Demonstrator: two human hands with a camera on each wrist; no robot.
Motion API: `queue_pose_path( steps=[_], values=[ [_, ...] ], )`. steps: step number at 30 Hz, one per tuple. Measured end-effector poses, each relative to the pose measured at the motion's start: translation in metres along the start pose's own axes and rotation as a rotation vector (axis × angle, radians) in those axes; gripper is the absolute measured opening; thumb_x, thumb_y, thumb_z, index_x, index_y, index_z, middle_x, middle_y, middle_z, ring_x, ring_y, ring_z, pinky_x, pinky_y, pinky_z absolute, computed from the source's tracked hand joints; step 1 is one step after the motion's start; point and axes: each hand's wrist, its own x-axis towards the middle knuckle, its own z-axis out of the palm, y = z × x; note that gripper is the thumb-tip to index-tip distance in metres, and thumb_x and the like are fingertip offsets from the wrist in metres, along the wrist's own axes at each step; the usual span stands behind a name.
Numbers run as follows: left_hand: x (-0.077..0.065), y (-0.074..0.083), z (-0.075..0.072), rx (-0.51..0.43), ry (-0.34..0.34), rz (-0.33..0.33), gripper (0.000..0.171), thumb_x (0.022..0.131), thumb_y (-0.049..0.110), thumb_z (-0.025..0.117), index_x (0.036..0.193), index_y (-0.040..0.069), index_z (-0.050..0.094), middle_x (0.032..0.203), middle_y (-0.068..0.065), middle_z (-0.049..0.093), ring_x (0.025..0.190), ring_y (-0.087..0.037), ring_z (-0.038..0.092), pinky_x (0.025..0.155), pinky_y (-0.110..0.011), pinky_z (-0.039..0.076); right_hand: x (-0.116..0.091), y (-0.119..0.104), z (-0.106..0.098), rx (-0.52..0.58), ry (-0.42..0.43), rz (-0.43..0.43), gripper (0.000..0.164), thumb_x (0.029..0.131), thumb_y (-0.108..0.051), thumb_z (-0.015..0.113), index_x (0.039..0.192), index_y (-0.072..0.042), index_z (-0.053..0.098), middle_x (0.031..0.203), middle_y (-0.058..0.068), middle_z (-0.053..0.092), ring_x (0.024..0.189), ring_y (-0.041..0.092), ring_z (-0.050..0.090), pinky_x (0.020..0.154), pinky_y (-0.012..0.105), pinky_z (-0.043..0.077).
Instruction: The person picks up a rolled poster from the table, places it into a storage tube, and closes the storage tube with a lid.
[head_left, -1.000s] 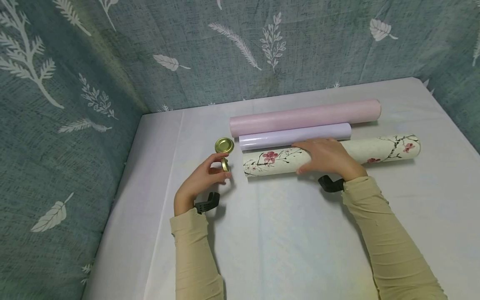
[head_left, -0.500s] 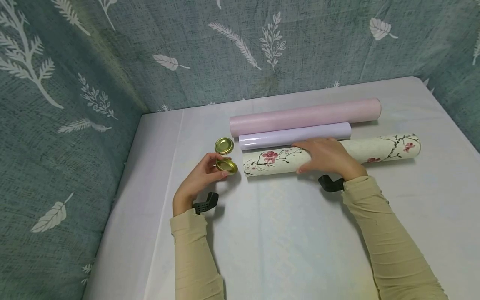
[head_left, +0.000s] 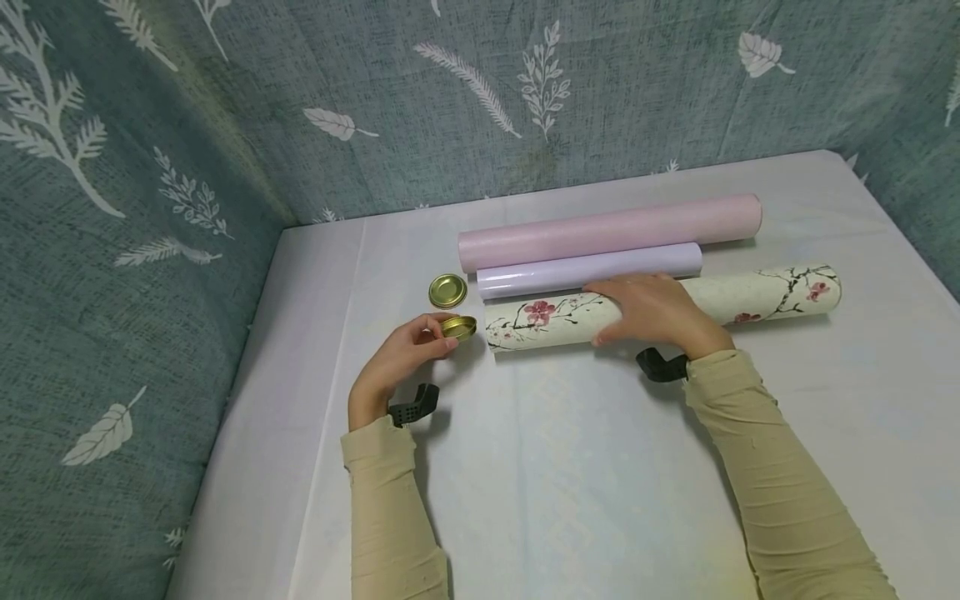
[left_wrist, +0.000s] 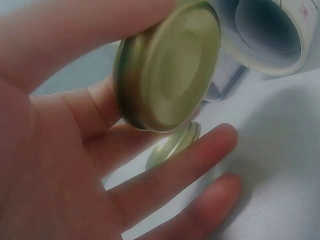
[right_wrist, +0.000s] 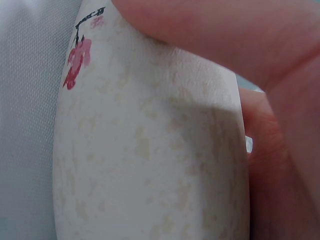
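Between thumb and fingers, my left hand (head_left: 397, 358) pinches a gold metal jar lid (head_left: 459, 327) at its edge, near the left end of the floral roll. In the left wrist view the held lid (left_wrist: 182, 65) stands tilted, with the last two fingers stretched out below it. A second gold jar lid (head_left: 447, 291) lies on the table just beyond this hand. My right hand (head_left: 648, 312) grips the cream wallpaper roll (head_left: 551, 321) with red blossoms, thumb on the near side and fingers over the top. Its far side is hidden from the head view.
Behind the floral roll lie a shorter lavender roll (head_left: 585, 271) and a long pink roll (head_left: 615, 232), roughly parallel to it. A pale cloth covers the table (head_left: 570, 467). Leaf-patterned green fabric (head_left: 375, 83) hangs along the back and sides.
The lid in my left hand has turned from edge-on to tilted, its hollow side showing, and sits slightly farther right. My right hand and the rolls have stayed in place.
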Motion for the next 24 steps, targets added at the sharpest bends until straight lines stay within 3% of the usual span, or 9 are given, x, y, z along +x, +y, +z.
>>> queue_pose_path(
  steps=[9, 14, 20, 24],
  values=[
    [0.000, -0.003, 0.003, 0.020, 0.002, -0.005, 0.039, 0.079, 0.038, 0.065, 0.081, 0.001, 0.054, 0.121, 0.000, 0.052, 0.110, -0.017, 0.046, 0.092, -0.038, 0.034, 0.000, -0.001, 0.000, 0.005, -0.004, -0.001, 0.082, 0.062, -0.057, 0.071, 0.131, -0.023, 0.045, 0.129, 0.002, 0.048, 0.118, 0.027, 0.043, 0.089, 0.049, 0.030],
    [0.003, -0.003, 0.005, 0.030, -0.007, -0.011, 0.040, 0.081, 0.036, 0.063, 0.078, -0.003, 0.052, 0.118, 0.000, 0.055, 0.108, -0.016, 0.048, 0.089, -0.035, 0.036, -0.001, 0.000, 0.000, 0.007, -0.003, 0.000, 0.082, 0.062, -0.057, 0.071, 0.131, -0.023, 0.044, 0.129, 0.002, 0.048, 0.117, 0.027, 0.043, 0.089, 0.050, 0.030],
    [-0.001, 0.007, 0.006, -0.012, -0.031, -0.041, 0.038, 0.086, 0.023, 0.059, 0.083, -0.013, 0.049, 0.120, -0.008, 0.054, 0.109, -0.019, 0.048, 0.090, -0.036, 0.037, 0.000, 0.000, 0.000, 0.001, -0.001, -0.007, 0.082, 0.061, -0.058, 0.071, 0.131, -0.022, 0.045, 0.129, 0.003, 0.049, 0.117, 0.027, 0.043, 0.089, 0.050, 0.030],
    [0.004, -0.004, 0.005, -0.058, -0.025, -0.054, 0.035, 0.086, 0.023, 0.059, 0.083, -0.011, 0.049, 0.121, -0.008, 0.053, 0.105, -0.020, 0.052, 0.092, -0.037, 0.037, 0.000, 0.000, -0.001, -0.003, -0.001, -0.008, 0.083, 0.061, -0.058, 0.071, 0.131, -0.022, 0.045, 0.129, 0.003, 0.049, 0.117, 0.028, 0.043, 0.089, 0.050, 0.031]
  ],
)
